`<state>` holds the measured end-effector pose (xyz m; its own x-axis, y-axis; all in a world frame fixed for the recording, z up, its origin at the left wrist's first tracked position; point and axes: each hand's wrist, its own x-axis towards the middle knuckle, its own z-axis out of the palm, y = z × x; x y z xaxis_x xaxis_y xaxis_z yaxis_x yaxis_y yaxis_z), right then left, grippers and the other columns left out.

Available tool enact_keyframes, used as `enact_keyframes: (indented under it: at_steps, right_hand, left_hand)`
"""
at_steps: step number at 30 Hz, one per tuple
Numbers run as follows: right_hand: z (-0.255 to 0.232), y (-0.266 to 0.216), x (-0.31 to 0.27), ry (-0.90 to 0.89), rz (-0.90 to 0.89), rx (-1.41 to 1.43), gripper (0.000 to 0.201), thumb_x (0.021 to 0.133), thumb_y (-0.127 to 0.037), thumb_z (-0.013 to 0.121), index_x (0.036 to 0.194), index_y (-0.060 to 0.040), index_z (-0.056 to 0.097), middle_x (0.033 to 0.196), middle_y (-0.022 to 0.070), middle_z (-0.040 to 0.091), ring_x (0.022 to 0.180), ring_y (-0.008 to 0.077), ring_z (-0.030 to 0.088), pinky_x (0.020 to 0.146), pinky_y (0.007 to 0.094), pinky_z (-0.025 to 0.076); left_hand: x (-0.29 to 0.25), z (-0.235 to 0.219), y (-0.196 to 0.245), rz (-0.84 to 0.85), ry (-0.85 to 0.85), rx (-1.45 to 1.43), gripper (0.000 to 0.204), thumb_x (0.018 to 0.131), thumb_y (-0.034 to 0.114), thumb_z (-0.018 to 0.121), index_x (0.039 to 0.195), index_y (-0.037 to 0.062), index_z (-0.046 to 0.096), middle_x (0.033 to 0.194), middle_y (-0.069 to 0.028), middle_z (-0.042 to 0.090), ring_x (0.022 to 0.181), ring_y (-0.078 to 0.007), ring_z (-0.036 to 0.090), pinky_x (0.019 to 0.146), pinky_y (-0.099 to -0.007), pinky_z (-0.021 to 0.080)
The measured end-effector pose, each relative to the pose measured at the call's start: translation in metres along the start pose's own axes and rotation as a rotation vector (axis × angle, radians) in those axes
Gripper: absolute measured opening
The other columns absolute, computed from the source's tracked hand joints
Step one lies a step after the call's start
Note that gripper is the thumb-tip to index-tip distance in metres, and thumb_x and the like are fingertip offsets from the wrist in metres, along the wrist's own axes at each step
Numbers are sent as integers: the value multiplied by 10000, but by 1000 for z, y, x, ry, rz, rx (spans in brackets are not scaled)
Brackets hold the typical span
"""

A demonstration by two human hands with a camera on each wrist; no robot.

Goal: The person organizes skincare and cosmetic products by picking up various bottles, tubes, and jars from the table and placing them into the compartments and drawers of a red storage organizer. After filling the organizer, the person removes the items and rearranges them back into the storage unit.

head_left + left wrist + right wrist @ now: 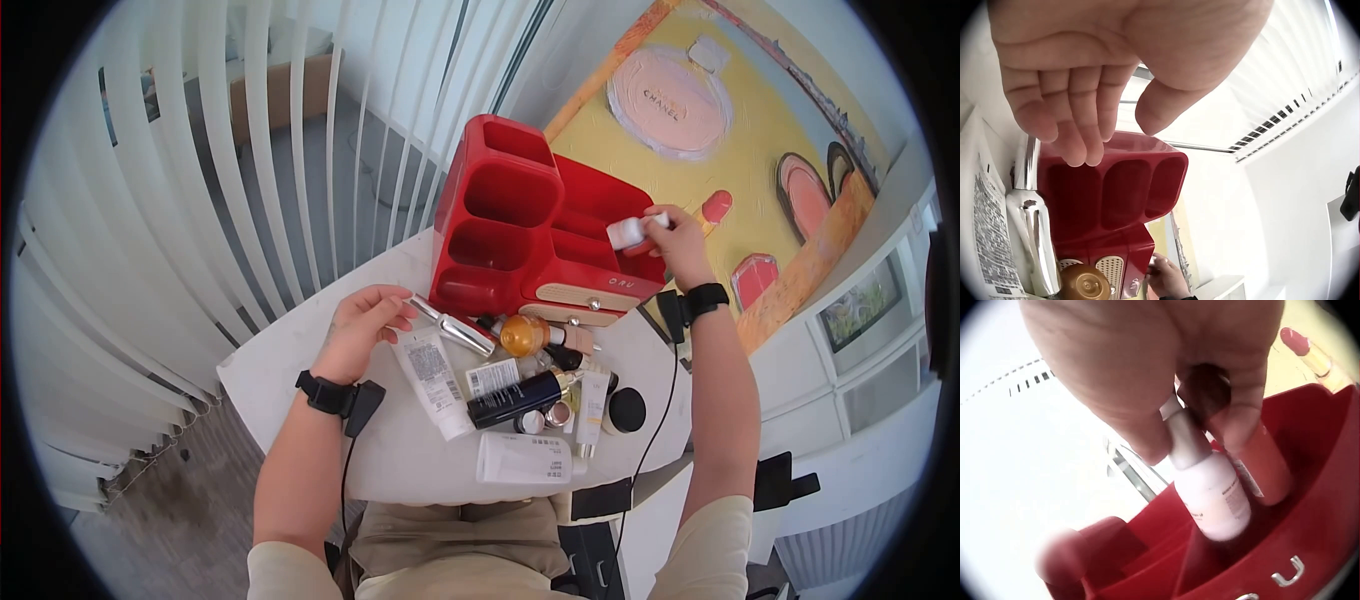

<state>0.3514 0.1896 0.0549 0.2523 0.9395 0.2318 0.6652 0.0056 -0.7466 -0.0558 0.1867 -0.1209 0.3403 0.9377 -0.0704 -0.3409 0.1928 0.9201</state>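
My right hand (680,252) pinches a small white bottle (1213,500) by its greyish cap, thumb on one side and fingers on the other. The bottle is tilted over a right-hand compartment of the red organizer (455,185). Beside it, close under the fingers, an orange-red bottle (1266,467) stands in the same area. My left hand (360,328) hovers palm down with loosely bent fingers, holding nothing. Just by its fingertips lies a shiny silver bottle (466,335), its narrow end toward the hand. A white squeeze tube (432,385) lies below that hand.
Several cosmetics crowd the white table (385,465): an amber-coloured bottle (525,336), a dark blue bottle (515,400), a white bottle (525,458) and a black-lidded jar (626,410). Vertical blinds (265,150) stand left; a painted panel (740,120) leans behind the organizer.
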Motion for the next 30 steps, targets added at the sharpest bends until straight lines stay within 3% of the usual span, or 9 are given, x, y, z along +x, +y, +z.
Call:
enact_keyframes:
  at_steps: [6,9,14,16,18,22,25,27,30]
  right_hand:
    - [-7,-14,-78,175,-10,140,175,912,-150,622,1019,-16,658,768,5,623,558,46,508,481,199,407]
    - [18,21,-119,75,-20,50,159,860,-75,674,1003,-7,655,773,-6,633,637,44,571,566,207,456]
    - [63,42,-146,-35,164,143,170,859,-70,667,1001,19,639,697,38,617,624,71,595,539,238,469]
    - [67,56,-143,-29,123,122,205,874,-73,647,1051,27,622,788,59,637,675,82,612,541,248,481]
    - [66,44,-146,-59,287,429,279,879,-73,633,1136,29,591,931,98,643,744,113,628,576,245,507]
    - [67,63,-161,-58,268,385,362,865,-53,634,1211,23,561,1040,111,626,862,146,637,611,247,534]
    - [71,80,-179,43,121,168,399,853,-39,636,1242,3,560,1110,128,624,979,180,630,637,232,548]
    - [70,74,-190,213,-132,-76,393,853,-33,634,1240,-14,571,1211,151,597,1089,202,602,719,266,552]
    - [62,70,-207,184,-53,106,377,836,-18,638,1210,-23,588,1279,174,566,1125,246,595,805,314,538]
  left_hand:
    - [2,2,-3,7,20,22,224,954,180,541,1096,34,634,911,-62,692,787,-113,627,696,-249,471]
    - [2,5,-4,-1,21,45,226,957,185,542,1099,33,632,914,-58,693,791,-111,629,699,-245,471]
    - [2,7,-8,6,23,84,238,957,186,545,1121,32,621,927,-53,694,805,-109,633,702,-241,473]
    - [2,4,-9,8,32,85,238,956,185,547,1123,31,619,930,-53,693,806,-109,633,702,-241,473]
    - [2,3,-10,8,42,79,239,954,183,550,1125,30,618,933,-54,693,808,-109,633,701,-240,473]
    - [5,3,-12,3,39,73,237,948,175,550,1119,27,619,935,-57,691,811,-117,634,698,-247,473]
    - [6,2,-15,-9,35,77,238,945,167,549,1123,24,619,936,-60,690,814,-123,634,696,-253,474]
    - [7,4,-14,-14,30,88,239,945,162,549,1127,23,619,937,-60,688,816,-126,634,695,-255,474]
    - [7,7,-15,-25,38,98,230,951,165,557,1108,21,644,931,-62,688,791,-119,622,691,-244,475]
